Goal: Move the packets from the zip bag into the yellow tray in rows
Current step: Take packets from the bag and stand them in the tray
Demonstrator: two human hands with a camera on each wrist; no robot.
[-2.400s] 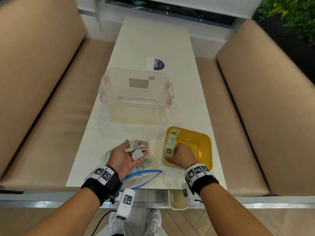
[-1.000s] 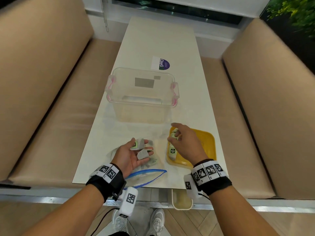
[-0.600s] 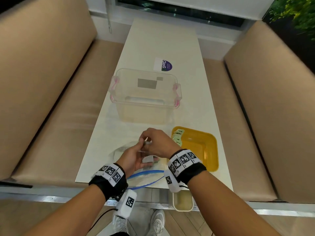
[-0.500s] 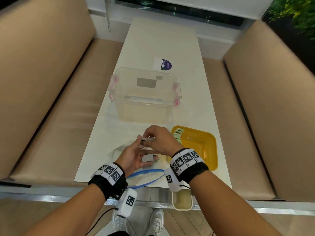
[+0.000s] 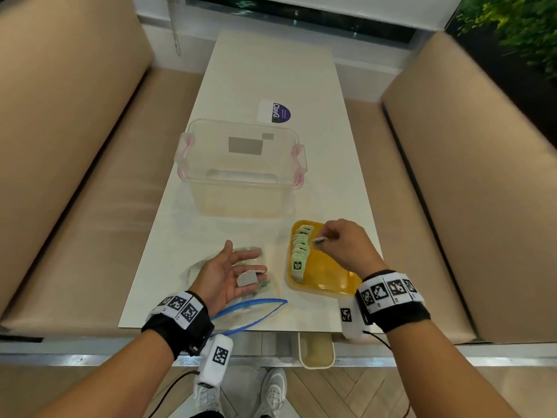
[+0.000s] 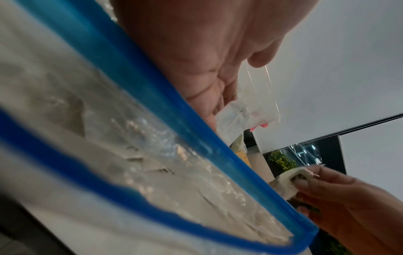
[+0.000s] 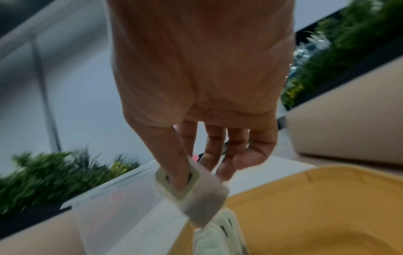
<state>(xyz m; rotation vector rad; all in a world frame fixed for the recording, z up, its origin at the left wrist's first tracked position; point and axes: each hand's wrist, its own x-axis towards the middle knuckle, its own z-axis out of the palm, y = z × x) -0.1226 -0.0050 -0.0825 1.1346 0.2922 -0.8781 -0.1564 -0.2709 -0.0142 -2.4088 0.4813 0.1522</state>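
Head view: right hand pinches a packet over the yellow tray, next to be stood beside the row; left hand lies flat and relaxed, cradling a spare packet.

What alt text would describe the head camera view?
The right hand pinches a small grey packet over the square yellow plastic tray, beside a row of pale green packets. The open left hand carries another.

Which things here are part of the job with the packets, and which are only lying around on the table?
Part of the job:
- zip bag
- yellow tray
- row of packets in the tray
- packet pinched by the right hand
- grey packet on the left hand

Lying about:
- clear box
- sticker
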